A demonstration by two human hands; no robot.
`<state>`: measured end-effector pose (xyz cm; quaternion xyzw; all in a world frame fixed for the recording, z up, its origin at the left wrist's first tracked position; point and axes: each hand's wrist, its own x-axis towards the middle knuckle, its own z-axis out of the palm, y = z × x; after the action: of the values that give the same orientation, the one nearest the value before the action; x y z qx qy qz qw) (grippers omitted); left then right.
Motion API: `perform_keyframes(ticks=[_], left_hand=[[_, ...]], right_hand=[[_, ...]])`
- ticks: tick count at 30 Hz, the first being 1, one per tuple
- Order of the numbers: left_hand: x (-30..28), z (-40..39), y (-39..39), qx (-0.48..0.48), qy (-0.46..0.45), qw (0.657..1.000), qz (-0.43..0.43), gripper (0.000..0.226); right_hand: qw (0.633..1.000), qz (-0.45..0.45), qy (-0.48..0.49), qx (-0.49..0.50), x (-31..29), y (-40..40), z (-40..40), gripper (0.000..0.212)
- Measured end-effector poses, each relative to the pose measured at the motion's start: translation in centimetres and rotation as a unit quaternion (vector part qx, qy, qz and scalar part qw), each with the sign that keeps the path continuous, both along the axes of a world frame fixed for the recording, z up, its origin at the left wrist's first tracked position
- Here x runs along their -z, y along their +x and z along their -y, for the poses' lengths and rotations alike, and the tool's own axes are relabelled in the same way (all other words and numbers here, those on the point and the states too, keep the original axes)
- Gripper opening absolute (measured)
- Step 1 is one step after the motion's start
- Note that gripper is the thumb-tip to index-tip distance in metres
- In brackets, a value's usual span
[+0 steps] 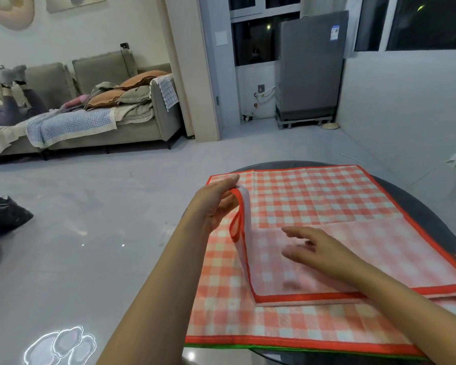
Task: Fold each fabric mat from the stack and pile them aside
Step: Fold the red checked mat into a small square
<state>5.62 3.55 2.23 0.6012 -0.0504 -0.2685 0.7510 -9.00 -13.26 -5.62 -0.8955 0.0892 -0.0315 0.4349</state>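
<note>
A stack of flat mats (287, 325) in orange-and-white check with orange borders covers a round dark table (429, 206); a green edge shows under the stack's near side. On top lies a folded mat (379, 254), pale side up. My left hand (213, 204) pinches the folded mat's left edge and lifts it into a loop. My right hand (316, 248) rests flat on the folded mat, fingers straight and pointing left.
A grey sofa (95, 109) with cushions, blankets and a person lying on it stands at the far left. A black bag (3, 214) sits on the floor at left. A grey appliance (311, 69) stands by the window, and a white wall runs along the right.
</note>
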Motion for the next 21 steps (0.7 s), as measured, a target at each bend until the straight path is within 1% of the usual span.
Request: perform_keyframes(ticks=[2,5,7,10,12,13,15,17,19,21], left_hand=[[0.1,1.9,-0.7,0.005,-0.009,1.000,0.016,0.014],[1.1,4.7,-1.5,0.013,0.007,1.000,0.026,0.014],[1.9,6.3,-2.3,0.028,0.018,0.999,0.034,0.017],[3.7,8.6,-3.5,0.043,0.056,0.996,0.054,0.031],[5.0,9.9,-4.1,0.037,0.076,0.995,0.057,0.038],[5.7,10.5,-4.4,0.037,0.085,0.994,0.058,0.041],[6.9,11.5,-4.8,0.042,0.109,0.991,0.064,0.044],[7.8,12.1,-5.1,0.049,0.138,0.987,0.071,0.043],[8.4,12.5,-5.3,0.054,0.157,0.983,0.076,0.043],[8.5,12.7,-5.5,0.061,0.171,0.980,0.084,0.043]], right_hand=[[0.999,0.028,0.031,0.035,-0.5,-0.7,1.1,0.043],[0.986,0.045,0.139,0.078,-1.2,-1.8,2.5,0.035],[0.976,0.049,0.188,0.097,-1.9,-2.6,3.2,0.031],[0.968,0.043,0.225,0.103,-2.6,-3.7,3.7,0.030],[0.970,0.028,0.209,0.116,-2.4,-4.2,3.8,0.031],[0.974,0.017,0.186,0.127,-2.1,-4.4,3.8,0.031],[0.983,-0.005,0.110,0.145,-1.4,-4.9,3.7,0.030],[0.988,-0.022,0.035,0.146,-0.7,-5.3,3.5,0.036],[0.988,-0.031,-0.015,0.148,-0.1,-5.5,3.2,0.043],[0.988,-0.027,-0.040,0.145,0.4,-5.6,2.8,0.045]])
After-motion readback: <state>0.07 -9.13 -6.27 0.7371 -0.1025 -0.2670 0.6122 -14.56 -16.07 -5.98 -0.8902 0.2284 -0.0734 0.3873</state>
